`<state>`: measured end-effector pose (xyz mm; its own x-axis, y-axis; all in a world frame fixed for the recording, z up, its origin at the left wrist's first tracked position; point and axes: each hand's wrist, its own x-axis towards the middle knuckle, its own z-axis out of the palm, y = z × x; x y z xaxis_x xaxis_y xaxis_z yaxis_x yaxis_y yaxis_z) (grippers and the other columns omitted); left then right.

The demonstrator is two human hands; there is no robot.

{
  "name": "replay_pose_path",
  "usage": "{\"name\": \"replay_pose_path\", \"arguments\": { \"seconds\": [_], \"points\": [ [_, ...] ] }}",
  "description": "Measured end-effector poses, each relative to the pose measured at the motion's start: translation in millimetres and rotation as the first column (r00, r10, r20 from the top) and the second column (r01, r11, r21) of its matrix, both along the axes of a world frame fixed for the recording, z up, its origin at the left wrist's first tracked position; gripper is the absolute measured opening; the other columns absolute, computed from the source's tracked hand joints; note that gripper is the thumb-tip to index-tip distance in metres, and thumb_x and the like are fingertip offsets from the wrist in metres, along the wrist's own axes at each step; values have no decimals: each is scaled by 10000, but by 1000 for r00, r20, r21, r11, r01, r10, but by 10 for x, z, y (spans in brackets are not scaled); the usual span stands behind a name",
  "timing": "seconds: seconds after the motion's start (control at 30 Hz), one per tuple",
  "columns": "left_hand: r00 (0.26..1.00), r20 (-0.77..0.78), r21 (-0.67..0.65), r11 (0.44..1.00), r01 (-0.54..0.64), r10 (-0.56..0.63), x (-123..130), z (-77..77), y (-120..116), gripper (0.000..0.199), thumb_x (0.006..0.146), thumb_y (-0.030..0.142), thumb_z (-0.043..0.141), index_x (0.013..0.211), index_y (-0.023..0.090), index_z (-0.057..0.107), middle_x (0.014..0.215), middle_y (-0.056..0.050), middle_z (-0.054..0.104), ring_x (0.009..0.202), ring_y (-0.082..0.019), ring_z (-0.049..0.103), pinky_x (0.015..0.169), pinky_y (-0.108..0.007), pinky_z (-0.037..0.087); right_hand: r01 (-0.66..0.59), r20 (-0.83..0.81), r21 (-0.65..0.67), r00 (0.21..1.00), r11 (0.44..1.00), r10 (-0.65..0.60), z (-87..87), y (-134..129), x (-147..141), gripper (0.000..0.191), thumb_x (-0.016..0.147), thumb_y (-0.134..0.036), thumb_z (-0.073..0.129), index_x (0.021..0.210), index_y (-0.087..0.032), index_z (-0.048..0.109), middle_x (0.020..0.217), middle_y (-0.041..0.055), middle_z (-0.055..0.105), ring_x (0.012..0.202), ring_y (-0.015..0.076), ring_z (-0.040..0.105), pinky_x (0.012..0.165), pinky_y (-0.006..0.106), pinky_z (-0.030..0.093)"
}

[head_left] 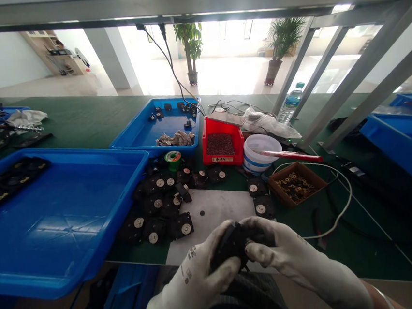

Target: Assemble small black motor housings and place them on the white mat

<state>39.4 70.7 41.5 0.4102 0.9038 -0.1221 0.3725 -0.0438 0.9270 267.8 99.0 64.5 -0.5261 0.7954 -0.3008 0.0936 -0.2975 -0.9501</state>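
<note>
Both hands wear white gloves and meet over the table's front edge. My left hand (206, 268) is wrapped round one side of a black plastic part (229, 244), its thumb lying across the near face. My right hand (276, 245) grips the other side, thumb and forefinger pressed at a small spot on it; whatever sits between those fingertips is too small to name. Beneath lies a white sheet (218, 206). Left of the sheet are several similar black parts with silver discs (186, 228), and two more black parts (261, 207) lie at its right.
A large blue tray (88, 219) fills the left, another blue tray (138, 127) stands behind. A red bin (206, 154) of small screws, a white tub (261, 144), a cardboard box (291, 202) of brass pieces and a white cable (350, 194) lie rightward. Metal struts (357, 62) slant down at right.
</note>
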Motion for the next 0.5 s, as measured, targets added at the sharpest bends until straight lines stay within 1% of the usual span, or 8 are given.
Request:
{"name": "replay_pose_path", "arguments": {
  "seconds": [0.07,0.13,0.2,0.27,0.37,0.43,0.5],
  "points": [
    [1000,-6,31,1000,-6,6,41,58,-28,582,967,252,569,1547,233,521,1510,-82,650,1406,-289,606,1177,-390,504,14,-3,10,1000,1000,-14,-38,-33,6,483,861,-536,809,1153,-189,642,1048,69,722,977,231,688,859,357,563],
    [1000,-12,75,997,-11,12,53,84,-39,565,968,237,553,1531,195,539,1480,-98,673,1372,-282,638,1150,-354,524,19,4,20,1000,1000,-19,-49,-61,11,455,855,-502,816,1133,-189,639,1025,60,724,941,220,684,833,351,559],
    [1000,-3,102,995,0,0,46,63,-41,562,970,240,557,1530,202,542,1455,-90,693,1340,-269,665,1118,-318,543,32,14,52,999,998,-33,-41,-90,3,415,838,-466,822,1090,-184,650,993,53,722,911,214,675,812,345,551],
    [1000,20,107,994,8,-10,34,11,-40,560,978,240,562,1538,235,535,1440,-68,707,1319,-252,681,1103,-289,545,64,21,76,998,995,-66,-47,-117,-22,370,825,-434,825,1039,-180,662,968,48,717,891,209,664,797,339,544],
    [997,73,70,997,-6,1,22,-68,-32,538,987,252,569,1525,233,549,1436,-71,710,1319,-249,680,1106,-280,536,126,0,38,992,991,-126,-136,-147,-85,343,827,-422,822,1022,-181,675,951,42,719,875,201,656,790,337,540],
    [995,95,26,999,-27,25,18,-102,-25,527,993,262,563,1518,213,556,1451,-90,697,1342,-261,661,1121,-297,526,160,-21,-5,987,987,-160,-227,-152,-129,354,830,-429,823,1040,-182,683,963,45,733,880,202,666,805,343,544],
    [994,101,-25,999,-43,46,17,-128,-17,523,994,263,569,1515,225,564,1477,-85,678,1381,-270,627,1158,-322,496,180,-23,-11,983,984,-180,-295,-143,-156,372,827,-432,823,1064,-180,686,981,56,748,899,213,685,819,348,552]
  ]
}}
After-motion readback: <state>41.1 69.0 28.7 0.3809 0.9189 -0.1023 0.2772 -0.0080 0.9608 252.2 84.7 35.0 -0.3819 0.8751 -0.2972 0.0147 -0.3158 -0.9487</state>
